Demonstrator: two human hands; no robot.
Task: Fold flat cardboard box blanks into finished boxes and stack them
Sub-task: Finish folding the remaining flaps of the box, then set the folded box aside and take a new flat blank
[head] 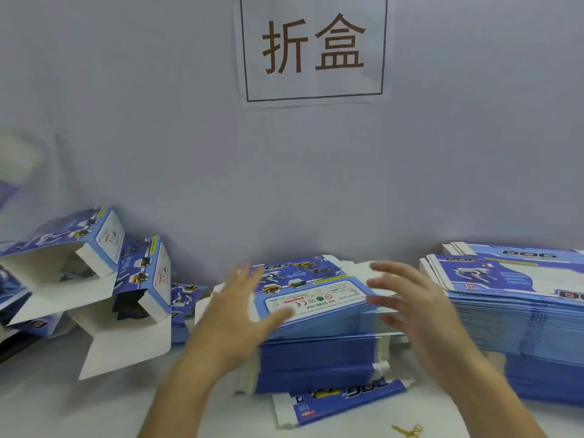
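Reaching over the stack of flat blanks (319, 314) at lower centre of the frame, the left hand (234, 314) is laid with spread fingers on the stack's left edge, while the right hand (414, 298) is held wide open at its right side, nothing gripped. Folded boxes (104, 263) are piled at the left, and a second blank stack (518, 305) is seen at the right.
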